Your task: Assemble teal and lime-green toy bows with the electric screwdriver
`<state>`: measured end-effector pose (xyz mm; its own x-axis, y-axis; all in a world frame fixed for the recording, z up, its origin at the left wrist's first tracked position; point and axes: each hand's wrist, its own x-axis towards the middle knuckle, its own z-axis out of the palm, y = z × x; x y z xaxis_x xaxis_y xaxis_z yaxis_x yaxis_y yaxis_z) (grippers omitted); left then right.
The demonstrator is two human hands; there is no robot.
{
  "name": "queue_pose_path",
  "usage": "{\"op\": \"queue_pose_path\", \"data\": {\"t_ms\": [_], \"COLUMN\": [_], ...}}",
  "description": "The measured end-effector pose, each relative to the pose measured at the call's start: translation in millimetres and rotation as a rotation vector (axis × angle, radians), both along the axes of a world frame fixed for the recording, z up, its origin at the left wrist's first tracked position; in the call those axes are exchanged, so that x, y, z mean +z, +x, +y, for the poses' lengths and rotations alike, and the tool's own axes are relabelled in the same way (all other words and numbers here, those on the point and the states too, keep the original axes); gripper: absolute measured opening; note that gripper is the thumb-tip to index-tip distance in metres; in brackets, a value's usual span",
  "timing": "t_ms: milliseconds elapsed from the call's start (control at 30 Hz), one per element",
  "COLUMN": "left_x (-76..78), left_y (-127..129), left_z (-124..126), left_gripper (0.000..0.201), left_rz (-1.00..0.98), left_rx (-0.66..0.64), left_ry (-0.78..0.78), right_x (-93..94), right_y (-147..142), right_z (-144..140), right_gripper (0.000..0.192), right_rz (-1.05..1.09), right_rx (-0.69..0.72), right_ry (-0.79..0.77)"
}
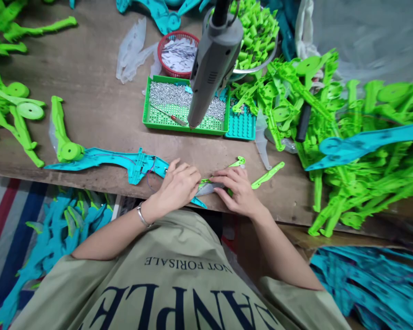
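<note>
— What do you have in your hands?

— My left hand (177,185) lies knuckles up on the near end of the teal shell (124,161), fingers curled down over it at the table's (99,105) front edge. My right hand (237,189) is just beside it, fingertips pinching a small grey piece (209,188) that lies between both hands. Whether the left actually grips the shell or only presses it, I cannot tell.

— And where does the shell lie?

— Flat along the front edge, stretching off to my left, thin wires showing in its open middle. A green wheel part (64,137) sits on its far left end.

— Anything near the right hand?

— Two small green clips: one (237,161) just past my fingers, another (267,175) a little further right.

— Farther back?

— A green tray (151,123) of screws, a small screwdriver (168,115) lying in it. A grey power driver (211,64) hangs over the tray, tip down. A teal tray (241,126) touches its right side. Behind them stands a red basket (165,43) of pale bits, with clear plastic pieces (132,46) to its left.

— And the sides?

— A big heap of green parts (358,151) on the right, a teal blade (368,142) lying across it; more green parts (10,105) far left.
</note>
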<state>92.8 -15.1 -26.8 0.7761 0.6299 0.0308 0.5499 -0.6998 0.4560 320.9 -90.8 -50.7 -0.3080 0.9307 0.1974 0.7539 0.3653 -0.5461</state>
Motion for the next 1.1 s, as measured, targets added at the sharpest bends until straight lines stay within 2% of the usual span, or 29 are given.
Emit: {"op": "queue_pose_path", "data": {"t_ms": [233, 400, 567, 700, 1100], "left_x": [1.5, -2.3, -3.4, -0.9, 0.0], "left_y": [0, -1, -2, 0, 0], "left_z": [2, 2, 4, 4, 4], "left_gripper": [0.013, 0.014, 0.016, 0.016, 0.017], "left_rz": [0.003, -0.008, -0.018, 0.012, -0.018], "left_rx": [-0.020, -0.026, -0.020, -0.028, 0.013], "left_ry": [-0.022, 0.006, -0.009, -0.012, -0.005], "right_x": [0.9, -0.2, 1.3, 3.9, 8.0], "right_y": [2, 4, 5, 4, 6], "right_z": [3, 3, 3, 5, 11], "right_gripper": [0.015, 0.014, 0.016, 0.025, 0.021], "right_rz": [0.016, -0.011, 0.023, 0.021, -0.054], "right_rx": [0.010, 0.037, 0.024, 0.036, 0.089], "right_ry": [-0.057, -0.012, -0.023, -0.034, -0.101]}}
